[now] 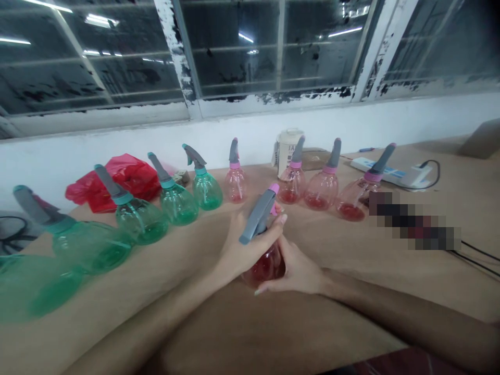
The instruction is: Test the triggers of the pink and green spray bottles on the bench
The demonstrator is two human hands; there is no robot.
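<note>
A pink spray bottle [261, 268] with a grey trigger head and pink nozzle stands in front of me on the table, red tint at its base. My left hand [244, 245] is closed round the neck below the spray head, fingers reaching to the pink trigger. Cupping the round body from the right is my right hand [299, 265], its thumb low at the front. Behind it are several more pink spray bottles, the nearest upright one [236, 185] at the back centre. To the left, green spray bottles [179, 205] form a curved row.
A red plastic bag [117, 179] lies behind the green bottles. At the back, a pale lidded cup [288, 151] stands near the wall. A white power strip [394, 172] with a cable sits at right, near a pixelated patch [414, 221] and black wires.
</note>
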